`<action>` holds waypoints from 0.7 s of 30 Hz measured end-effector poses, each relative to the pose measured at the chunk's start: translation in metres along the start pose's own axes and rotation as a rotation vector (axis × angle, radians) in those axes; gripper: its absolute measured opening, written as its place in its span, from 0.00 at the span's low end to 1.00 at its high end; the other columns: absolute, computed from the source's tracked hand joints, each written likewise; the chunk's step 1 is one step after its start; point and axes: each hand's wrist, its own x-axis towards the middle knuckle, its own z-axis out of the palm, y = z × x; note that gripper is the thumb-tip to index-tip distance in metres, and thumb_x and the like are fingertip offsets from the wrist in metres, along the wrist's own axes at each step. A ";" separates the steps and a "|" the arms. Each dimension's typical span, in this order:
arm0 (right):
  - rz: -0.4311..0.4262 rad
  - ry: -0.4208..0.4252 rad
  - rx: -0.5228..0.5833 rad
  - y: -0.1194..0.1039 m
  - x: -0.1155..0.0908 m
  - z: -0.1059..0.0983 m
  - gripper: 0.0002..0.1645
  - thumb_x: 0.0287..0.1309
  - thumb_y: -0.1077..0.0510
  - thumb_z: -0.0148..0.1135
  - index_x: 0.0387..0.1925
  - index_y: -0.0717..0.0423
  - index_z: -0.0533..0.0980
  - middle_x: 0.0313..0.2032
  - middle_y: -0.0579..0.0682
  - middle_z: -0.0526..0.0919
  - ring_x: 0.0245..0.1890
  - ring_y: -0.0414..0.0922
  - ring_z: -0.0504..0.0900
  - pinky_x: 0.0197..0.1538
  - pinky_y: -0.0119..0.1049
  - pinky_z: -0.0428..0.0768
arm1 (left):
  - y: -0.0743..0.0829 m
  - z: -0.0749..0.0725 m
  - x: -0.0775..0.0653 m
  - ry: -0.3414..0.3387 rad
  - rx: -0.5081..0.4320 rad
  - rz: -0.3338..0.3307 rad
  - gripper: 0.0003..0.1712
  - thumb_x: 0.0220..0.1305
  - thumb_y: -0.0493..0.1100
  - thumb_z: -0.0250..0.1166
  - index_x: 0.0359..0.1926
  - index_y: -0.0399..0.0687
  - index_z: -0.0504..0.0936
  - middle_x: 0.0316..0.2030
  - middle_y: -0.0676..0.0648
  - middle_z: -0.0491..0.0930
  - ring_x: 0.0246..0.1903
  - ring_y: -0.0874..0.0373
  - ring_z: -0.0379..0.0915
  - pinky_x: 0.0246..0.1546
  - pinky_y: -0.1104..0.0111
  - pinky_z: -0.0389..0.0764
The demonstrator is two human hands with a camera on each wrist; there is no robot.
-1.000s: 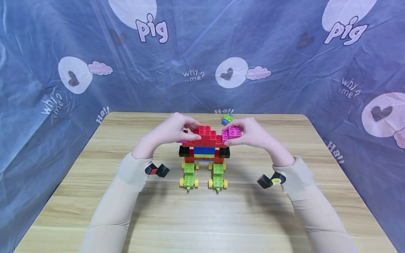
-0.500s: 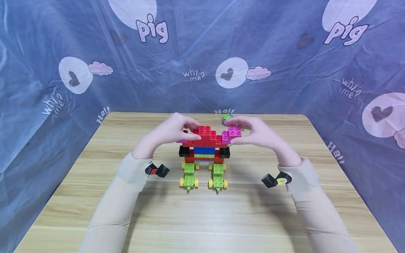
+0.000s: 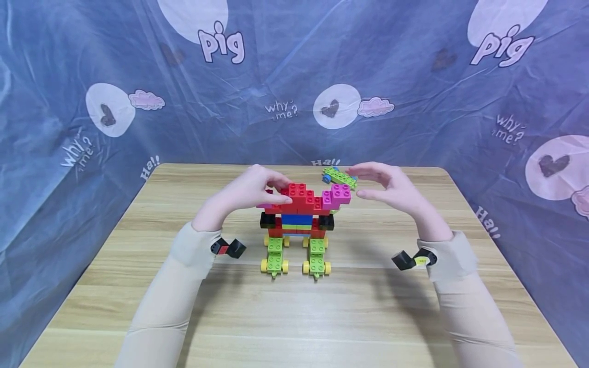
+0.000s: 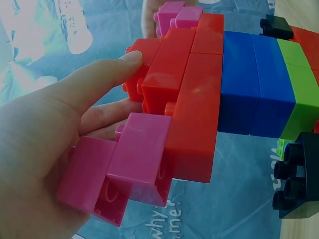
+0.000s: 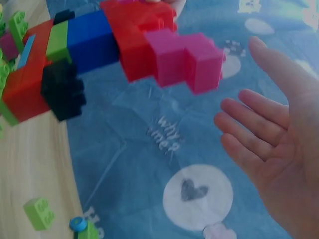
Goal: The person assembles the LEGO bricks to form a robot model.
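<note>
A tall toy brick build stands mid-table, topped by stepped red bricks [image 3: 301, 204] over blue bricks [image 3: 296, 219], with black bricks [image 3: 326, 222] jutting out at both sides. It rests on lime wheeled bases [image 3: 317, 263] with yellow wheels. My left hand [image 3: 248, 189] grips the red top from the left; its thumb presses on a red brick [image 4: 142, 64], while pink bricks [image 4: 139, 149] sit below the thumb, partly in front of the palm. My right hand [image 5: 279, 144], fingers spread and holding nothing, is just right of the pink bricks [image 3: 339, 194] on the build's right side.
A lime wheeled base [image 3: 339, 176] with blue wheels lies at the table's back, behind the build and near the right fingertips. A loose lime brick [image 5: 40, 214] lies on the wooden table [image 3: 294, 322]. A printed blue cloth [image 3: 294, 61] hangs behind.
My right hand has let go of the pink bricks and moved away to the right, fingers opening. More of the rear wheeled base shows now. My left hand has stayed on the red bricks.
</note>
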 end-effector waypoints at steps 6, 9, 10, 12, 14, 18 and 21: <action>0.110 0.086 0.014 0.025 -0.003 -0.003 0.22 0.58 0.68 0.63 0.55 0.69 0.74 0.53 0.60 0.81 0.48 0.31 0.80 0.50 0.23 0.78 | 0.000 0.000 0.000 0.001 -0.001 0.003 0.26 0.57 0.49 0.71 0.54 0.41 0.82 0.46 0.44 0.85 0.43 0.55 0.82 0.39 0.65 0.81; 0.172 0.106 -0.008 0.043 -0.003 -0.001 0.23 0.58 0.65 0.65 0.55 0.67 0.75 0.52 0.65 0.80 0.45 0.29 0.80 0.48 0.22 0.78 | -0.001 0.000 0.001 -0.001 0.000 -0.003 0.26 0.57 0.49 0.71 0.54 0.41 0.82 0.45 0.44 0.85 0.43 0.55 0.82 0.37 0.67 0.80; 0.195 0.109 -0.014 0.049 -0.003 0.001 0.23 0.58 0.64 0.65 0.55 0.67 0.75 0.52 0.65 0.80 0.44 0.29 0.79 0.48 0.22 0.77 | -0.001 0.000 0.001 -0.002 -0.001 -0.006 0.26 0.57 0.49 0.71 0.54 0.41 0.82 0.45 0.44 0.85 0.43 0.55 0.82 0.36 0.67 0.80; 0.235 0.105 -0.027 0.062 -0.003 0.004 0.24 0.57 0.62 0.66 0.55 0.67 0.75 0.52 0.66 0.79 0.44 0.29 0.79 0.49 0.22 0.77 | -0.001 0.000 0.001 -0.005 -0.002 -0.014 0.26 0.57 0.49 0.71 0.54 0.42 0.82 0.45 0.44 0.85 0.43 0.55 0.82 0.36 0.68 0.80; 0.264 0.091 -0.039 0.073 -0.003 0.008 0.25 0.57 0.61 0.67 0.55 0.67 0.75 0.52 0.65 0.80 0.45 0.32 0.79 0.50 0.23 0.77 | -0.001 0.001 0.001 -0.007 -0.006 -0.022 0.26 0.57 0.49 0.71 0.54 0.42 0.82 0.45 0.44 0.85 0.43 0.55 0.82 0.35 0.68 0.80; 0.292 0.036 -0.048 0.087 -0.001 0.014 0.26 0.55 0.63 0.67 0.55 0.69 0.74 0.52 0.66 0.80 0.50 0.50 0.81 0.57 0.42 0.77 | -0.001 0.001 0.001 -0.007 -0.015 -0.026 0.26 0.57 0.49 0.71 0.54 0.42 0.82 0.46 0.44 0.85 0.43 0.55 0.81 0.35 0.68 0.80; 0.309 0.005 -0.046 0.097 0.002 0.019 0.27 0.53 0.64 0.68 0.55 0.70 0.73 0.51 0.67 0.79 0.52 0.61 0.78 0.59 0.53 0.74 | -0.001 0.002 0.001 -0.007 -0.022 -0.023 0.26 0.57 0.49 0.71 0.55 0.42 0.82 0.46 0.45 0.85 0.43 0.56 0.81 0.36 0.68 0.80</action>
